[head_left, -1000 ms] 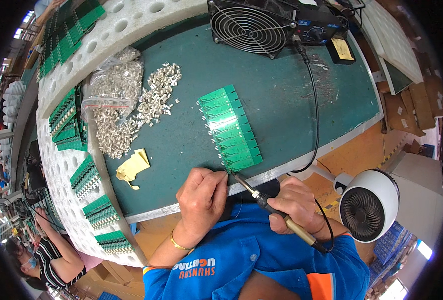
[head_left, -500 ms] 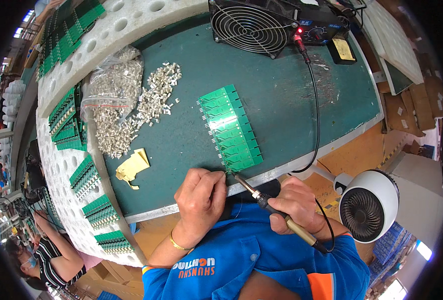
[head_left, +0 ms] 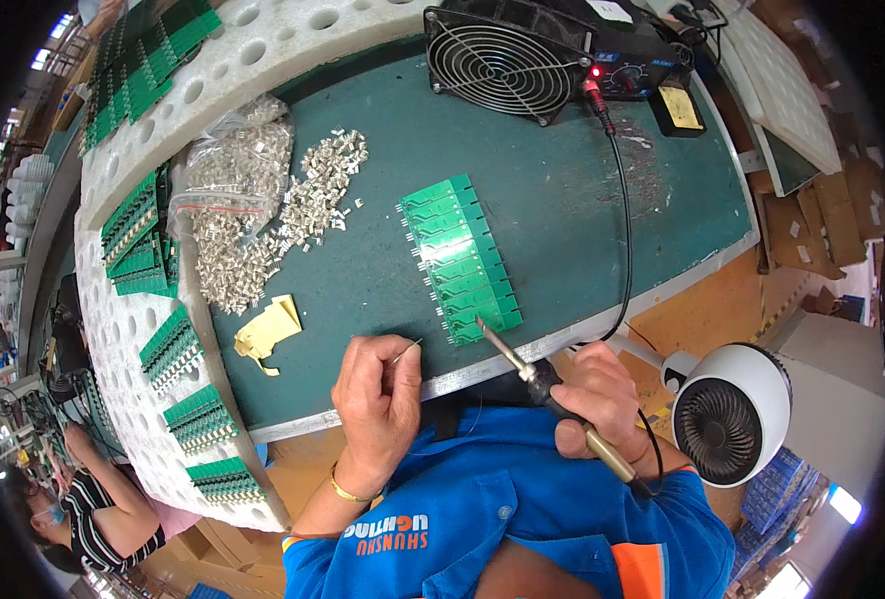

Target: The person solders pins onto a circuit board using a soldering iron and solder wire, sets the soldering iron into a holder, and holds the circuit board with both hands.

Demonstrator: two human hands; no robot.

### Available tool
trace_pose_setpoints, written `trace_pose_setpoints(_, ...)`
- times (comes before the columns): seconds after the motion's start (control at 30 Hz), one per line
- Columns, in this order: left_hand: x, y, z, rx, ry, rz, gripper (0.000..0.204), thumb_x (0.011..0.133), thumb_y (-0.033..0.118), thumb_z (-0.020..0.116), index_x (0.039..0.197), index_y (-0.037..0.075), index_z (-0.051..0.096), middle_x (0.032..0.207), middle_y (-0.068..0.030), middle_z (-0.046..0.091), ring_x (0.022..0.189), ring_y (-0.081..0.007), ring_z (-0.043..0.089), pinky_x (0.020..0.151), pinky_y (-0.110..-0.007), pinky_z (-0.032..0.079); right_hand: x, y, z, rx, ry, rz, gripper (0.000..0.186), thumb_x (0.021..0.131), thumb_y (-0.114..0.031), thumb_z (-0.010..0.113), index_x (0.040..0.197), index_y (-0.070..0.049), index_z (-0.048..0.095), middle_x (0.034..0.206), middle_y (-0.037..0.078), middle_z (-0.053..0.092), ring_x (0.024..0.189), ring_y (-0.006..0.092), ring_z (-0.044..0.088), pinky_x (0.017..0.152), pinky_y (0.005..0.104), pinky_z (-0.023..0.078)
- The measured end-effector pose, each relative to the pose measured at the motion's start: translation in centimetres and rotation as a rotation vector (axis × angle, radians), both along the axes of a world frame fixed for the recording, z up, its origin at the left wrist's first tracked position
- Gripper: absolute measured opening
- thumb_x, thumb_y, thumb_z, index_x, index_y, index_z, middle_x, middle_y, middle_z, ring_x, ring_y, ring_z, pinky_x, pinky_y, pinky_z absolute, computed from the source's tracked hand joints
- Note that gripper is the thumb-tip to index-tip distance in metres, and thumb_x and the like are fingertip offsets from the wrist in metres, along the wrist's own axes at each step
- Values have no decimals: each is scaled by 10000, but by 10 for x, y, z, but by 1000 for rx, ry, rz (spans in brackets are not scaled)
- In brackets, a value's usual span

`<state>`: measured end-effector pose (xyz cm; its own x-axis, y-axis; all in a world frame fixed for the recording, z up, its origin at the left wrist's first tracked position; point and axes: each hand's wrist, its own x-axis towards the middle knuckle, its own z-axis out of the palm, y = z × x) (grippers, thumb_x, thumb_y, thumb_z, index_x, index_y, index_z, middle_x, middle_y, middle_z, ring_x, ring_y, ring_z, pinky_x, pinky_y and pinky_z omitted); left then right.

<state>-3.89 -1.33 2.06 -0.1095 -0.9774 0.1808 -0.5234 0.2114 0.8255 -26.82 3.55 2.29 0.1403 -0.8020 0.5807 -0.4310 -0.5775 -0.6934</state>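
Observation:
My right hand (head_left: 598, 401) grips a soldering iron (head_left: 510, 352) by its dark and brass-coloured handle. Its tip points up and left, over the near end of a green circuit board panel (head_left: 457, 262); whether it touches is hard to tell. The panel lies on the green bench top, with small pale connectors along its left edge. Left of the panel's near end, my left hand (head_left: 375, 399) pinches a thin solder wire (head_left: 412, 346) between thumb and finger, its end apart from the board.
Left lie a heap of small white connectors (head_left: 323, 185), an open plastic bag (head_left: 235, 165) and torn yellow paper (head_left: 269, 331). White foam (head_left: 128, 344) holds more boards (head_left: 203, 419). A black fan (head_left: 507, 65), soldering station (head_left: 627, 75) and sponge holder (head_left: 678, 108) stand behind. The iron's cable (head_left: 626, 230) crosses the right side.
Both hands have drawn apart. My left hand moved left with the solder wire, away from the board's near corner; the iron moved slightly right and up, its tip now over the panel.

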Motion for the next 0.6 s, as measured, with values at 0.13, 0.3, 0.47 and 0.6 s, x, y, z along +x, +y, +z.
trace_pose_setpoints(0.13,4,3,-1,178,186,67,130,906,37,678,922,37,549,697,61,429,606,-22,349,530,-193,297,2,-18,-4,-4,108,37,308,875,-316,726,1046,-69,661,784,69,531,615,218,547,542,345,447)
trace_pose_setpoints(0.3,5,-9,6,415,501,97,116,984,146,598,1040,46,579,666,104,361,575,6,272,500,-193,192,13,-42,-4,-14,197,-20,315,740,-117,822,1018,-101,673,885,90,509,657,217,558,535,312,466)
trace_pose_setpoints(0.47,7,-20,12,525,492,91,315,1041,308,475,1075,32,623,674,81,450,556,-1,303,482,-203,207,17,-52,-12,-23,237,-51,393,676,4,797,1026,-115,664,881,90,510,646,212,568,525,312,478)
trace_pose_setpoints(0.6,3,-25,14,529,342,74,327,1035,267,478,1120,0,647,780,8,630,607,-23,386,537,-198,303,16,-52,-14,-9,235,-56,460,630,31,770,1049,-126,663,893,86,509,658,208,583,544,313,505)
